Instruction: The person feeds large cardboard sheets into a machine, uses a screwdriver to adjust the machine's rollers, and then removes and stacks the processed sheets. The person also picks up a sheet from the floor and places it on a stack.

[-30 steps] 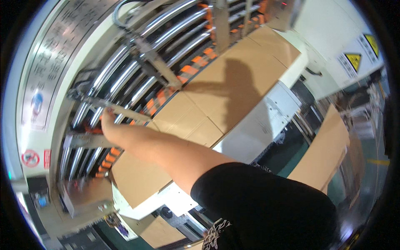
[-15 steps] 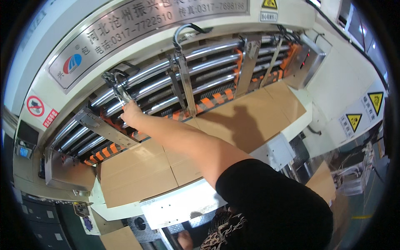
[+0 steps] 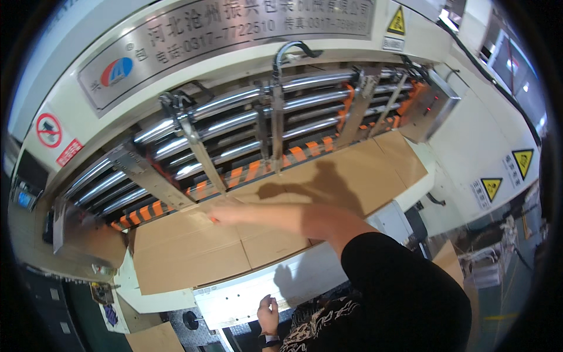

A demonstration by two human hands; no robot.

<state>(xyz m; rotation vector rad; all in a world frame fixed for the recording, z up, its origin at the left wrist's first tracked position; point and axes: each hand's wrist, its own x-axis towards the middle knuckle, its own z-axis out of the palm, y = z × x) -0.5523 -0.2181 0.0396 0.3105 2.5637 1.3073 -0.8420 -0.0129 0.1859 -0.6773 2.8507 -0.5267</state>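
Note:
My right hand (image 3: 226, 212) is blurred over the left part of a flat brown cardboard sheet (image 3: 187, 252). A bit of orange-red shows at its fingers; the hand looks closed around it, but its kind is unclear. Just beyond that hand, the lower end of a metal guide bar (image 3: 202, 154) comes down to the cardboard. My left hand (image 3: 268, 317), with a band on the wrist, is low in the middle by the white table plate (image 3: 234, 302). Its fingers are curled together, and whatever may be between them is too small to make out.
Shiny steel rollers (image 3: 234, 126) run across the machine behind an orange-and-black striped strip (image 3: 252, 170). More upright bars (image 3: 277, 129) cross them. A metal box (image 3: 431, 105) stands at the right end. A loose cardboard piece (image 3: 155, 339) lies low on the left.
My right hand has come away from the top of the guide bar, down and toward me over the cardboard. My left hand has risen into fuller view. The view has shifted slightly.

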